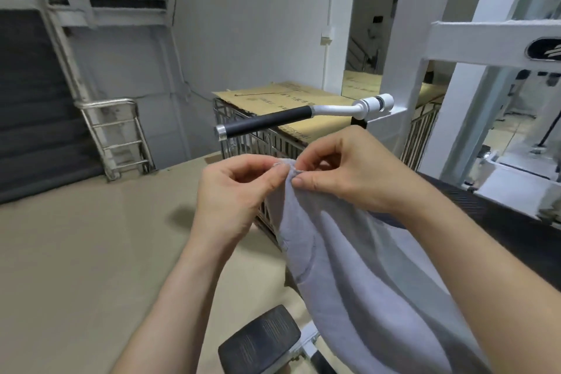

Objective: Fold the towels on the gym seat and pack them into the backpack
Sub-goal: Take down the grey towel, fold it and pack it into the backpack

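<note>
A pale grey towel (349,276) hangs in the air in front of me, draping down toward the lower right. My left hand (233,191) pinches its top edge between thumb and fingers. Right beside it, my right hand (343,170) pinches the same top edge, so both hands meet at one corner. A dark padded gym seat (261,343) shows at the bottom middle, below the towel. No backpack is in view.
A black-gripped machine handle (273,121) juts out just behind my hands. A white gym machine frame (449,76) stands at the right. A metal cage (267,140) topped with cardboard sits behind. Stairs with a steel railing (121,133) rise at the left.
</note>
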The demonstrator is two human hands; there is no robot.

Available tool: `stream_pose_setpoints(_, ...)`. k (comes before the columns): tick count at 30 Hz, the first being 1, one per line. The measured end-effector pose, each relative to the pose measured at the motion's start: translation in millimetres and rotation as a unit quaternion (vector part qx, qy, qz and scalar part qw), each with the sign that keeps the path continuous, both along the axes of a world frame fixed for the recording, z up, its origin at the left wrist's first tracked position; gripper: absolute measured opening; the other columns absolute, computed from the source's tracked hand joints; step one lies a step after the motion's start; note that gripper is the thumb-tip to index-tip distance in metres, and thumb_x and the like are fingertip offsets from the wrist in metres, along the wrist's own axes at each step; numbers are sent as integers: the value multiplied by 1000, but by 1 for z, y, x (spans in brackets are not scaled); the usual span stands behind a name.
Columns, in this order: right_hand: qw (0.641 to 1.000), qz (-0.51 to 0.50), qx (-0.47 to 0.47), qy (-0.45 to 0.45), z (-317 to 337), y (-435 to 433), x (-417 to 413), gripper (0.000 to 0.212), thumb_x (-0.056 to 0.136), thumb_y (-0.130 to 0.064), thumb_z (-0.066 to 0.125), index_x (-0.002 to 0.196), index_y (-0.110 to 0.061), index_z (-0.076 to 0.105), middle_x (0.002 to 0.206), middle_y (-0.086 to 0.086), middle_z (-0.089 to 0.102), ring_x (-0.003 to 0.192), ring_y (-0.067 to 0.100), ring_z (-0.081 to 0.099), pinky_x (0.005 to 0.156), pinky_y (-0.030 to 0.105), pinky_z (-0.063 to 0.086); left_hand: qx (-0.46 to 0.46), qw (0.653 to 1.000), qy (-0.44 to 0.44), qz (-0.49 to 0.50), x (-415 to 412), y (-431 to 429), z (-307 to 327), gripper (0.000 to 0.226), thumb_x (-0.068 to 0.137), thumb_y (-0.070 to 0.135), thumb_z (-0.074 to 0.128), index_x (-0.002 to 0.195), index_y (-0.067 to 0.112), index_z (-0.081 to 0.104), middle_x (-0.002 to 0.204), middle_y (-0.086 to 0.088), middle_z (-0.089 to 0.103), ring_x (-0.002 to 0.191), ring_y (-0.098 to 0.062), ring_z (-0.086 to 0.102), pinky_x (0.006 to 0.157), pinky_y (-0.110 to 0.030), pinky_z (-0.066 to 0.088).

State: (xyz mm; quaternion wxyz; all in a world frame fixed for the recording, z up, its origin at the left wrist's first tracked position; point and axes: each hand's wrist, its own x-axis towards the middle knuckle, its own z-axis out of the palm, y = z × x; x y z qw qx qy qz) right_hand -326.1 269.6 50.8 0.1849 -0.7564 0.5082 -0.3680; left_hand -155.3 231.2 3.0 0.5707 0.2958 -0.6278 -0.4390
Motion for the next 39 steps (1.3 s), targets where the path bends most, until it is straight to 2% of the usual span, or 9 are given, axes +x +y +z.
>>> stream_pose_setpoints(6,973,166,147,65,-19,-24,55,17,88,-16,65,85,1,64,74,16,59,66,11,51,61,33,42,-15,993,-46,106,70,0,4,17,79,-1,73,71,14,74,68,4,73,64,-5,64,64,-18,51)
stream_pose_setpoints(10,949,208,199,130,-56,-42,94,12,89,-23,66,79,-16,70,72,-5,63,65,5,53,65,25,45,-10,985,-76,157,112,0,9,17,78,2,74,69,16,74,63,8,71,60,-3,61,60,-17,49)
stream_pose_setpoints(15,913,196,216,286,-116,-63,135,22,85,-41,65,100,-27,73,80,-11,64,77,9,60,77,31,50,-40,971,-96,216,164,-6,21,15,81,1,71,72,13,73,63,11,70,62,-1,62,63,-15,48)
stream_pose_setpoints(20,960,184,189,91,-125,-66,160,39,82,-41,72,118,-30,61,124,-7,48,111,0,47,83,4,34,-33,967,-102,232,211,-16,19,14,84,5,69,75,14,73,67,8,70,65,-6,62,66,-23,50)
stream_pose_setpoints(23,950,219,199,98,-130,-71,182,64,77,-43,75,134,-29,50,137,-12,37,126,-1,36,102,15,30,-4,981,-49,186,226,-14,15,6,83,9,68,79,10,72,70,1,71,68,-15,62,67,-26,50)
stream_pose_setpoints(29,914,230,231,243,-157,-78,184,23,74,-49,76,87,-31,70,121,-12,53,117,8,43,107,33,35,35,987,25,157,258,0,16,6,76,8,70,71,11,74,65,-1,70,59,-13,62,56,-22,50)
stream_pose_setpoints(32,904,203,241,289,-163,-85,170,24,73,-49,76,57,-37,62,90,-7,63,81,10,55,77,33,47,32,981,-10,189,280,3,10,6,75,8,71,72,11,74,65,2,70,61,-10,62,57,-20,49)
stream_pose_setpoints(36,923,144,184,307,-147,-92,142,36,73,-47,77,59,-16,66,50,-5,46,46,6,37,52,25,34,4,929,-187,318,308,-2,-18,18,83,4,71,73,18,70,58,18,67,57,5,55,58,-10,44)
stream_pose_setpoints(39,950,102,136,263,-120,-92,121,23,76,-40,77,57,-31,68,53,-11,60,51,-1,51,56,18,40,43,909,-194,366,324,-8,-50,25,82,0,70,71,22,67,57,21,66,54,7,56,59,-8,43)
